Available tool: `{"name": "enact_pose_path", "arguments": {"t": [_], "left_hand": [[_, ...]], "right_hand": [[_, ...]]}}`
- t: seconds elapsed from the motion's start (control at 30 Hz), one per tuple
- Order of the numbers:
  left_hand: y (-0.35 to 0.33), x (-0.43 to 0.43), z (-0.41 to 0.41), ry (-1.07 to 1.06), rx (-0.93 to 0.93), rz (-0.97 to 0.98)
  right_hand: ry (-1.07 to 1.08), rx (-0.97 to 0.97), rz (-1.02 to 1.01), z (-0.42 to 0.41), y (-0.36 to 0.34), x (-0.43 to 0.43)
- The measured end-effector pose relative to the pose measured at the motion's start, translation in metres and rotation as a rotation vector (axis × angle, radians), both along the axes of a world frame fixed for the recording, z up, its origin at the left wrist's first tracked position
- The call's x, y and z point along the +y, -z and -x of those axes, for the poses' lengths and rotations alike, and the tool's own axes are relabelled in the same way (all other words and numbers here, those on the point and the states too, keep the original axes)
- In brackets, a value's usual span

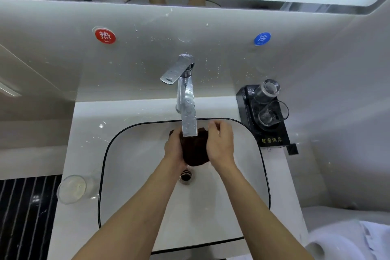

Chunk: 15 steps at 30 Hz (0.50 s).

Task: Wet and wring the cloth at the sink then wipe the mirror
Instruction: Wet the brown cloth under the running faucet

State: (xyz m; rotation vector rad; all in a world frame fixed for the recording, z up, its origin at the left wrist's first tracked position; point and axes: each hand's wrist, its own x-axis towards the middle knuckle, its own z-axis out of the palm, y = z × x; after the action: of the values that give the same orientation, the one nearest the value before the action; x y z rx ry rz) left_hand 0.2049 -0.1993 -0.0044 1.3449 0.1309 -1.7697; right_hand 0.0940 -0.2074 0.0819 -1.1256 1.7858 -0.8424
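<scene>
I hold the brown cloth (195, 153) bunched under the faucet spout (189, 125), left hand (174, 150) and right hand (220, 145) fingers clenched around it. Wringing hard risks splashing the glasses (272, 112) on the right worktop.

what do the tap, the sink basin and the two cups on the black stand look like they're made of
Tap: polished chrome-look metal, mirror-bright, beaded with droplets.
Sink basin: glossy white, probably ceramic, with a thin black line along its rim.
Two cups: clear and see-through, likely glass, though clear plastic can't be ruled out.
</scene>
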Motion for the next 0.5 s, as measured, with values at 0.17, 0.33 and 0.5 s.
{"name": "enact_pose_path", "arguments": {"t": [0.17, 0.33, 0.5], "left_hand": [[-0.036, 0.009, -0.006, 0.047, 0.031, 0.028], [-0.070, 0.030, -0.018, 0.088, 0.020, 0.058], [-0.083, 0.048, -0.046, -0.020, 0.014, 0.144]], "right_hand": [[-0.110, -0.054, 0.224, -0.030, -0.088, -0.033], [-0.190, 0.224, 0.260, -0.070, -0.105, -0.066], [-0.170, 0.279, 0.058, -0.063, -0.072, -0.043]]}}
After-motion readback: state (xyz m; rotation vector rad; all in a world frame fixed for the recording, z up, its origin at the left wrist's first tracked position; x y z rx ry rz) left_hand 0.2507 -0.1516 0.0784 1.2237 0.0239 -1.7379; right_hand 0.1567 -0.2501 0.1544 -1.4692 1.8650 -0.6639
